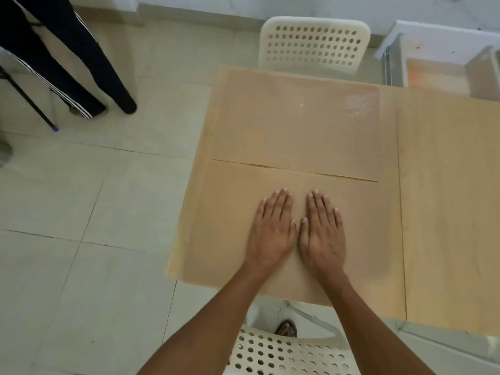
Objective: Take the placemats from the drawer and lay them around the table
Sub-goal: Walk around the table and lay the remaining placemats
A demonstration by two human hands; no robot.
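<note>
Two tan placemats lie on the light wooden table (446, 212). The far placemat (295, 123) sits in front of the far chair. The near placemat (216, 234) lies just below it, their edges meeting along a thin line. My left hand (272, 231) and my right hand (322, 234) rest flat side by side on the near placemat, palms down, fingers together, holding nothing. At the back right an open drawer (433, 74) stands past the table's far edge.
A white perforated chair (313, 44) stands at the table's far side and another (284, 353) at the near side below my arms. A person's dark-trousered legs (81, 63) stand on the tiled floor at the left, beside a black chair leg.
</note>
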